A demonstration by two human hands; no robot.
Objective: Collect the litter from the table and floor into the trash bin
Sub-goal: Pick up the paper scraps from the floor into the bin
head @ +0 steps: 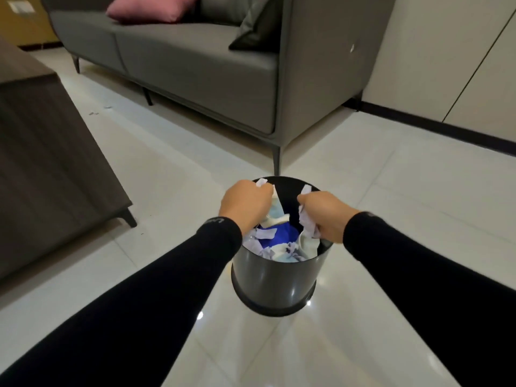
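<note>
Left hand: the left hand is curled into a fist over the far-left part of the bin mouth, fingers folded tight around a clump of white paper scraps — a torn edge pokes out above the knuckles, and more pale paper hangs below the fist.
Right hand: the right hand is also closed in a fist, over the right side of the bin mouth, gripping crumpled white paper that spills out above and below the fingers.
Gap between hands: the two fists are near each other but apart, with the dark inside wall of the bin showing between them.
Trash bin: a round dark trash bin stands on the glossy pale tiled floor, just beside the front leg of the sofa.
Bin contents: torn white and pale-blue paper pieces plus a bright blue item — what the blue item is cannot be told.
Sleeves: both forearms wear black sleeves down to the wrists.
Floor litter: a few small white bits lie on the tiles far off to the left, near the sofa's front.
Sofa: a grey sofa with a pink cushion and a dark cushion.
Table: a dark wood-tone table stands at the left edge.
</note>
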